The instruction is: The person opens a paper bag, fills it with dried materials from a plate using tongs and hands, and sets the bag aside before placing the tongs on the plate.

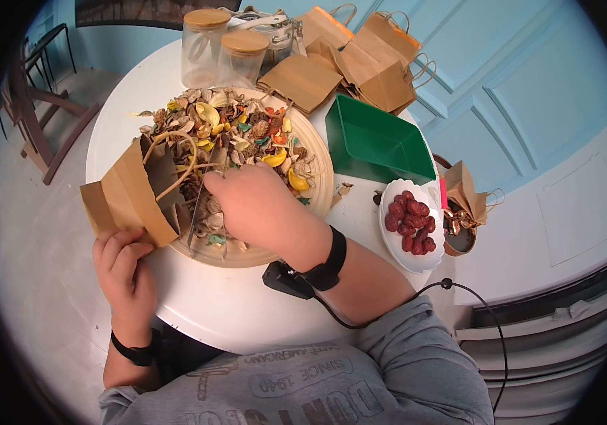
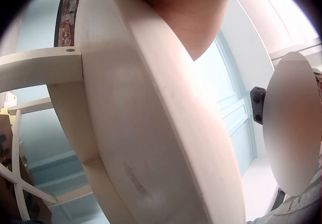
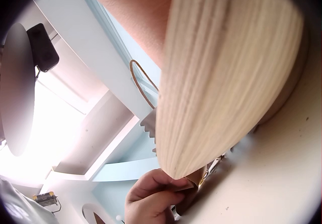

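In the head view, my left hand (image 1: 128,265) grips the lower edge of a brown paper bag (image 1: 123,188), thumb and fingers curled on it. The bag leans over the left side of a round wooden plate (image 1: 323,152), its mouth and twisted handles toward the potpourri (image 1: 261,127) of dried petals, cones and yellow and orange pieces. My right hand (image 1: 257,205) is bent down into the potpourri beside the bag's mouth. Its fingertips are hidden, and I cannot tell what they hold. The right wrist view shows the left hand (image 3: 153,199) below the plate's rim (image 3: 226,83).
A green box (image 1: 381,142) stands right of the plate, near a white dish (image 1: 410,263) of red dates. Lidded glass jars (image 1: 204,57) and more paper bags (image 1: 374,57) are at the back. A cable (image 1: 505,347) trails from the right wrist. The white table's edge (image 2: 156,83) fills the left wrist view.
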A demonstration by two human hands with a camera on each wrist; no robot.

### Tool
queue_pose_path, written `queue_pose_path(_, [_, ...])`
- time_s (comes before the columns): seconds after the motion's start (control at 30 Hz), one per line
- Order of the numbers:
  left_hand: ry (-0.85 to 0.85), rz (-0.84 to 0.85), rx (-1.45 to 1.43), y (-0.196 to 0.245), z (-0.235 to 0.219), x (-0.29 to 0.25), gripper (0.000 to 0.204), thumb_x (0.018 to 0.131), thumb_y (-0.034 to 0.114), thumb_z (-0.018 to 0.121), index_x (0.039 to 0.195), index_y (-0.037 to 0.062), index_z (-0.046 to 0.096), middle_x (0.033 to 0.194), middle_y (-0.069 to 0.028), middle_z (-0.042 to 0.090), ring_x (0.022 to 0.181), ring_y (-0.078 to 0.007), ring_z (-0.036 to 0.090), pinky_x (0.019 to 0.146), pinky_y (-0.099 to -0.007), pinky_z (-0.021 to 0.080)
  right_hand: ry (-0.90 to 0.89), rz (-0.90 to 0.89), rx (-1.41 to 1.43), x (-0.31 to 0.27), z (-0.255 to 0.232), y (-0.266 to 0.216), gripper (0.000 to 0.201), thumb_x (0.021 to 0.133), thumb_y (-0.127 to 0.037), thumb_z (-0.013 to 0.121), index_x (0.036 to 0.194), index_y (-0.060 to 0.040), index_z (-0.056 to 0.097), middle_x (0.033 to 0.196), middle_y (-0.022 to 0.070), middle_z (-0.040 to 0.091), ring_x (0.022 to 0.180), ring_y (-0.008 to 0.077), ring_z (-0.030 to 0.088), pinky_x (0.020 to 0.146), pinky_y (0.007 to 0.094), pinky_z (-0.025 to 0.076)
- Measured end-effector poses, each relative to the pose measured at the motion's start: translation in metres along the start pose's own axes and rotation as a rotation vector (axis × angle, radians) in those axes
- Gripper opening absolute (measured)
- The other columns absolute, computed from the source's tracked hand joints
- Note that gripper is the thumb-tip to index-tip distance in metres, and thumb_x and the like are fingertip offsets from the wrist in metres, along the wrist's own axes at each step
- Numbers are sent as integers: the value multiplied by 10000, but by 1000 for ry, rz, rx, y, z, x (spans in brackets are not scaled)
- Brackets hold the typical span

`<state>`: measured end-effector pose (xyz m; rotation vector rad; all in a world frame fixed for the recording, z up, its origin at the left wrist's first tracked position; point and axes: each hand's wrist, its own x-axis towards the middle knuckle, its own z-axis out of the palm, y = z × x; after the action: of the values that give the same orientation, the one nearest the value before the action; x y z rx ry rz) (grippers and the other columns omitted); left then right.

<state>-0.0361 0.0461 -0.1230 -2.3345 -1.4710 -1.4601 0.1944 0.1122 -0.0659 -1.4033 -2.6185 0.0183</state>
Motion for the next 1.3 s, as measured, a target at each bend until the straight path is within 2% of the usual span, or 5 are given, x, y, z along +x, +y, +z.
queue_pose_path(1.3, [-4, -13, -13, -4, -1, -3, 243, 635, -116, 500, 821, 3, 601, 999, -125, 644, 1010, -348, 556, 919, -410, 437, 78, -21, 21, 1, 6, 2, 183, 717, -16, 596, 899, -36, 575, 754, 143, 634, 772, 357, 638, 685, 472, 491])
